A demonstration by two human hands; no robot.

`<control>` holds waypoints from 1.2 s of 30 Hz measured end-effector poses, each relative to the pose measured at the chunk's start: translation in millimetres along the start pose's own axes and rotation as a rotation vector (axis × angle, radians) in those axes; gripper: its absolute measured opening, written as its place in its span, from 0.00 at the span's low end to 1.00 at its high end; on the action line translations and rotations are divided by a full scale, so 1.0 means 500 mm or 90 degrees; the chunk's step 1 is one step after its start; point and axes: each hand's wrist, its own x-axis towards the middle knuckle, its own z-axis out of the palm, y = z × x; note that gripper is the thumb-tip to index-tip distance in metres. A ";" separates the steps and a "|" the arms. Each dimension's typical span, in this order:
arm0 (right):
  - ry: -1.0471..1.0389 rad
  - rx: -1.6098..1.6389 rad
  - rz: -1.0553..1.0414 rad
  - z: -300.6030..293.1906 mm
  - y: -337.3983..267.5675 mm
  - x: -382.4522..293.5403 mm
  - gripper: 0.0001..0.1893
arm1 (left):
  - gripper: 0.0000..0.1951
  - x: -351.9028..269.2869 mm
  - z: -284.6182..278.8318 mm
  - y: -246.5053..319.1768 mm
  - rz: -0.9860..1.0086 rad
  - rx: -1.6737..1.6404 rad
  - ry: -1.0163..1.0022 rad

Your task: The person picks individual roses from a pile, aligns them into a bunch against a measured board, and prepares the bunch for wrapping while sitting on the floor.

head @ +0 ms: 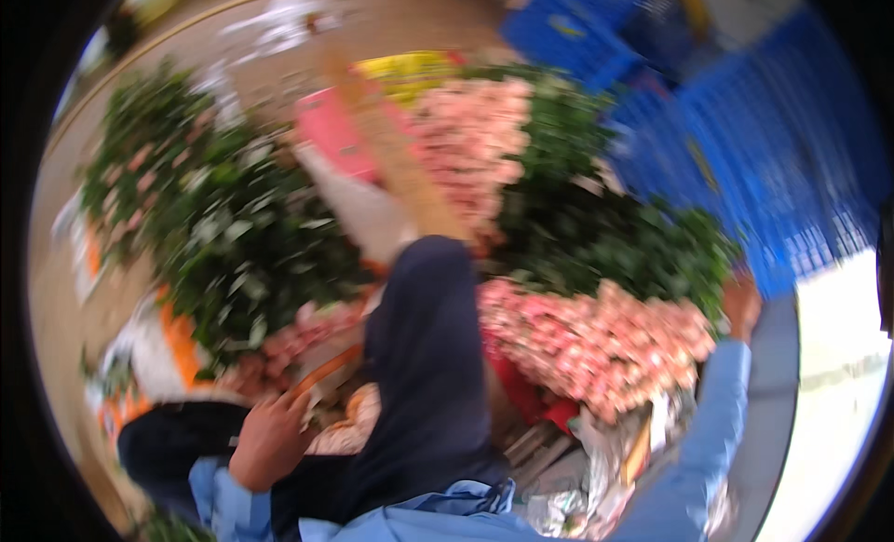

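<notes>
My left hand [271, 441] is low at the left, above my bent leg, with its fingers around the end of an orange band or handle [328, 369]; blur softens the grip. My right hand [742, 304] reaches out at the far right, beside the leafy green stems [649, 252] and against the edge of a blue plastic crate; what its fingers do is hidden. Between my right arm and my knee lie many pink roses [601, 339]. Farther off, more pink roses [475, 137] rest by a wooden board [398, 151]. Leafy rose stems [258, 242] are heaped at the left.
Stacked blue plastic crates [754, 137] rise at the upper right. A pink box or sheet [339, 133] and yellow packaging [408, 74] lie ahead. White and orange sacks [157, 339] are at the left. Clear plastic wrapping [594, 465] lies near my right arm.
</notes>
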 end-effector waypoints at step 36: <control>-0.200 0.808 -0.478 -0.875 -1.479 -0.136 0.15 | 0.23 -0.040 -0.010 -0.037 -0.103 0.008 0.022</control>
